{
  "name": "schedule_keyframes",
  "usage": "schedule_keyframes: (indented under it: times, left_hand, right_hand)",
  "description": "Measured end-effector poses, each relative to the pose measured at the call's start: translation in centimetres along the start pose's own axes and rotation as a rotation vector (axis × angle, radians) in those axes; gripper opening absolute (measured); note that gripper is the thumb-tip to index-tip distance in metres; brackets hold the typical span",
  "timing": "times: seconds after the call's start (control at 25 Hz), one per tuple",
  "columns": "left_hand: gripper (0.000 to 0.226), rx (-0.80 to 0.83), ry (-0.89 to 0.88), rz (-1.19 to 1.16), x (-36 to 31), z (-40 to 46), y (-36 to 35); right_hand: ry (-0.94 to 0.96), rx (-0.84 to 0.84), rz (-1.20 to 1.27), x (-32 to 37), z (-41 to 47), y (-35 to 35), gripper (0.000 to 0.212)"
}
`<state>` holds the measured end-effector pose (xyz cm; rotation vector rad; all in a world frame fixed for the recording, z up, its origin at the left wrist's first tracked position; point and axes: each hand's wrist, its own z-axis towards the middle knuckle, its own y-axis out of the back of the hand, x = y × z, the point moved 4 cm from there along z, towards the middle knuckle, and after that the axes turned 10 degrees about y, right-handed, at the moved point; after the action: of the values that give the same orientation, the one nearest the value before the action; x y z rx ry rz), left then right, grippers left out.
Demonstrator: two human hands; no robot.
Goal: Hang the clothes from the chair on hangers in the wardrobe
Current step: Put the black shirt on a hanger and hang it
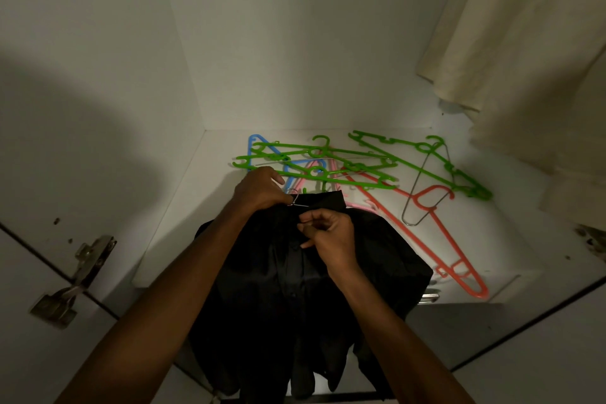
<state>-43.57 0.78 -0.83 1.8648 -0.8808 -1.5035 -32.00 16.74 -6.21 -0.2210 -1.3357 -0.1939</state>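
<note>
A black shirt (295, 292) hangs in front of me on a thin metal hanger (294, 198), over the front edge of the white wardrobe shelf (183, 207). My left hand (259, 188) grips the collar together with the hanger's hook. My right hand (328, 233) pinches the shirt's front placket just below the collar, fingers curled. Most of the hanger is hidden inside the shirt.
Several loose hangers lie on the shelf: green ones (423, 157), a blue one (259, 144), an orange one (449, 239), a pink one and a wire one (423, 187). A cream garment (511, 43) hangs at the right. A door hinge (82, 269) sits at the left.
</note>
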Motion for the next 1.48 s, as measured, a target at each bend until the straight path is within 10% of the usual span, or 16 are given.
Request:
schedule_keyframes:
  times: [0.08, 0.28, 0.48, 0.68, 0.88, 1.08, 1.48]
  left_hand:
    - [0.066, 0.01, -0.023, -0.065, 0.2, 0.3, -0.1]
    - [0.01, 0.095, -0.153, -0.272, -1.0, 0.1, 0.7]
    - [0.019, 0.155, -0.282, -0.324, -2.6, -2.8, 3.4]
    - [0.02, 0.19, -0.415, -0.384, -4.8, -7.7, 7.3]
    - [0.022, 0.159, -0.444, -0.345, -6.1, -11.4, 9.2]
    - [0.022, 0.09, -0.531, -0.451, -6.7, -15.4, 9.8]
    - [0.022, 0.24, -0.762, -0.495, -7.6, -25.1, 11.0]
  right_hand:
    - [0.01, 0.017, 0.03, 0.1, 0.0, 0.1, 0.012]
    - [0.06, 0.02, 0.103, 0.6, -0.3, 0.3, 0.012]
    - [0.195, -0.02, 0.105, 2.6, -1.1, 1.1, 0.016]
    - [0.679, -0.271, -0.469, 9.6, -0.5, 5.4, 0.039]
    - [0.258, 0.264, -0.702, 10.5, 4.4, 6.5, 0.089]
    - [0.395, 0.68, -0.298, 13.7, 2.1, 6.2, 0.044]
    - [0.616, 0.607, -0.563, 22.1, -6.9, 3.3, 0.028]
